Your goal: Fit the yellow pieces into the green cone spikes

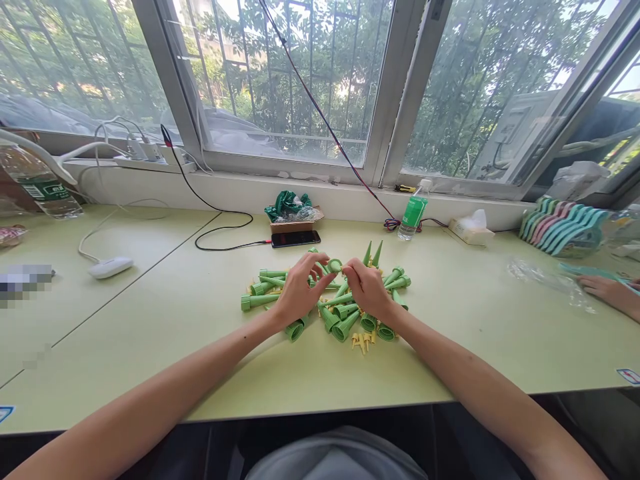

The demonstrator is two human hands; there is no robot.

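Pinching a round green plastic piece (335, 266), the left hand (300, 287) is just beside the right hand (369, 288), whose thumb and finger press together, on what I cannot tell. Green plastic cones (346, 325) lie under both hands, small yellow plastic bits (367, 339) near the right one.

At frame centre, the green cone-shaped plastic pieces (329, 320) around my fingers (355, 272) look smooth and semi-matt, ribbed at their collars. My pale yellow-green table (475, 280) has a smooth satin surface; the black rectangular phone (296, 239) looks glossy.
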